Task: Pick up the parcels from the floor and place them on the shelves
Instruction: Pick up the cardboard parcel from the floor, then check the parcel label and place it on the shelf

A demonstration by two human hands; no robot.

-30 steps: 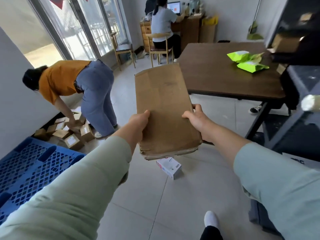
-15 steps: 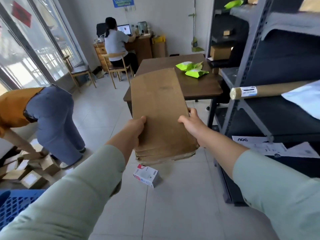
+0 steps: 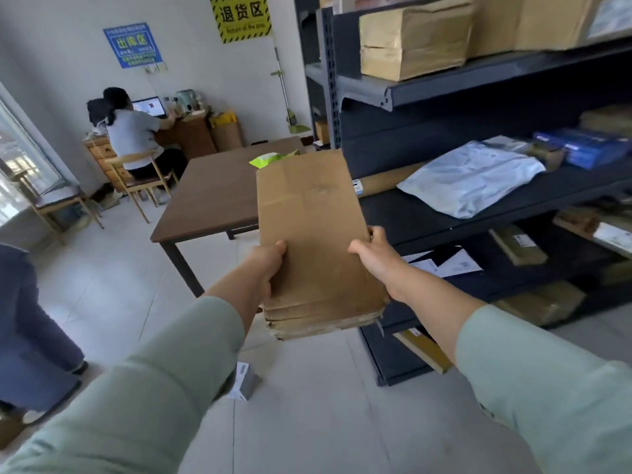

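Flat cardboard parcel (image 3: pixel 318 241), held in the air at the near corner of the shelves (image 3: pixel 393 213), not yet set down.
Grip: left hand (image 3: pixel 265 268) and right hand (image 3: pixel 376 258) clamp its long sides near the rear end, thumbs on top, probably to keep it level for sliding onto the middle shelf beside the grey mail bag (image 3: pixel 472 176). No label shows on it. A small white box (image 3: pixel 244 384) lies on the floor below. Wall signs: yellow sign (image 3: pixel 244 17) "退货区", blue sign (image 3: pixel 132 44) "出库区".

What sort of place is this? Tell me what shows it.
Probably a parcel depot or courier storeroom: metal shelves holding cardboard boxes and a grey mailer bag, a yellow returns-area sign on the wall, and a flat cardboard parcel held by the left hand and right hand.
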